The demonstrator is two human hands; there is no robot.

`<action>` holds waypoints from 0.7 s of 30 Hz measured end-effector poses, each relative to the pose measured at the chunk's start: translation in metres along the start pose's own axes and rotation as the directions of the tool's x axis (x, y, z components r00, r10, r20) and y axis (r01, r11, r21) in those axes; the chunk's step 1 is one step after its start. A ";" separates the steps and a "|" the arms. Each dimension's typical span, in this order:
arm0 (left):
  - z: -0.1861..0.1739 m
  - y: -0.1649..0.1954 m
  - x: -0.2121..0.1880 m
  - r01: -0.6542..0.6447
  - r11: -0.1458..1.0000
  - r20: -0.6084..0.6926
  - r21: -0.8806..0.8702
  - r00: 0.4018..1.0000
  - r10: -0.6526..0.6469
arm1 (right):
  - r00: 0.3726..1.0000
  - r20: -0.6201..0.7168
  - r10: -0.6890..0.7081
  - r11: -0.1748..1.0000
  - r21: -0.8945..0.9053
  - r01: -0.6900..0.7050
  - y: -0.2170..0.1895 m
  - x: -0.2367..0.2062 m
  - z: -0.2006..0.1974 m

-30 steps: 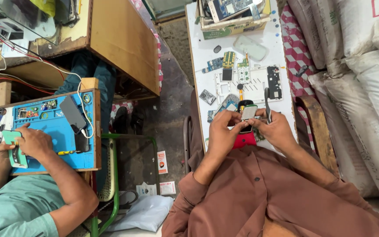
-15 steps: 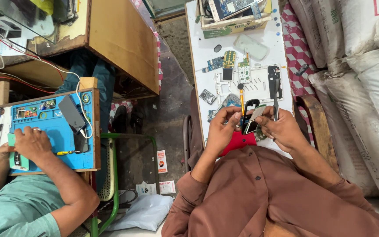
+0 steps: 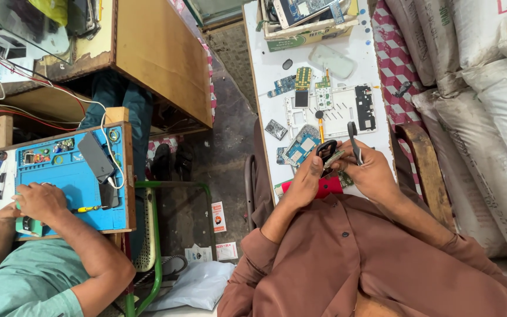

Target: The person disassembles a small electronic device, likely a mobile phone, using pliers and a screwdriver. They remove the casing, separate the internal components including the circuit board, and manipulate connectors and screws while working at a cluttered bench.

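Small green circuit board (image 3: 334,157) sits between both hands, just above the white table (image 3: 265,70) edge, over a red object (image 3: 328,186) near the lap. Left hand (image 3: 307,179) pinches the board's near end, fingers closed on it. Right hand (image 3: 372,170) closed around black-handled tweezers (image 3: 353,141), also touching the board's far end. Beyond: yellow-handled screwdriver (image 3: 321,126), white phone frame (image 3: 338,111), loose boards, clear phone case (image 3: 332,61), cardboard box (image 3: 309,26) of parts. Far left, a separate person's hands (image 3: 39,202) rest on a blue work mat (image 3: 71,176).
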State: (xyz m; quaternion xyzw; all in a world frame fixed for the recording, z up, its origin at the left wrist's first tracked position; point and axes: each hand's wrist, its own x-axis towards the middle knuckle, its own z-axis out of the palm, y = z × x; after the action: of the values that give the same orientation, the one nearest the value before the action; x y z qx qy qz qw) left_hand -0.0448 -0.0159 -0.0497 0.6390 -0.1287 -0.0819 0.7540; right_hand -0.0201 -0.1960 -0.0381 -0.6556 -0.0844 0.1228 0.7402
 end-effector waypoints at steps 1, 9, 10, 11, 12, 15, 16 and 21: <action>0.001 0.000 0.000 0.003 1.000 -0.003 -0.005 1.000 -0.003 | 1.000 0.001 -0.014 1.000 -0.024 0.014 -0.001 0.000 0.001; 0.002 -0.009 0.001 0.009 0.999 -0.022 0.033 1.000 -0.009 | 0.996 -0.031 -0.079 0.981 -0.179 0.072 -0.005 0.002 0.002; 0.002 -0.009 0.001 0.005 0.999 -0.029 0.048 1.000 -0.004 | 0.998 -0.021 -0.067 0.984 -0.165 0.062 -0.005 0.001 0.002; 0.002 -0.008 0.000 0.000 0.998 -0.035 0.063 0.999 0.003 | 0.998 -0.011 -0.056 0.987 -0.151 0.054 -0.005 0.001 0.001; 0.002 -0.007 0.000 -0.006 0.997 -0.040 0.079 0.999 0.010 | 0.999 -0.002 -0.047 0.990 -0.137 0.046 -0.005 0.000 0.000; 0.002 0.000 -0.002 0.053 0.978 -0.038 0.203 0.998 -0.046 | 0.999 -0.023 -0.038 0.979 -0.200 0.033 -0.002 0.001 -0.002; 0.001 0.004 -0.002 0.030 0.970 -0.035 0.240 0.999 -0.022 | 0.998 -0.023 -0.058 0.974 -0.220 0.052 -0.001 0.002 -0.003; -0.004 0.028 0.000 -0.013 0.951 -0.053 0.310 0.998 0.031 | 0.996 -0.046 0.083 0.991 0.105 -0.077 0.003 0.011 -0.013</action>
State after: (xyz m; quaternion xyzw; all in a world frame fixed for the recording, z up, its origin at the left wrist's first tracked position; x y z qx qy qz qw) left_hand -0.0450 -0.0078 -0.0229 0.7499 -0.1254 -0.0341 0.6487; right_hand -0.0060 -0.2044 -0.0431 -0.6222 -0.0329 0.1401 0.7695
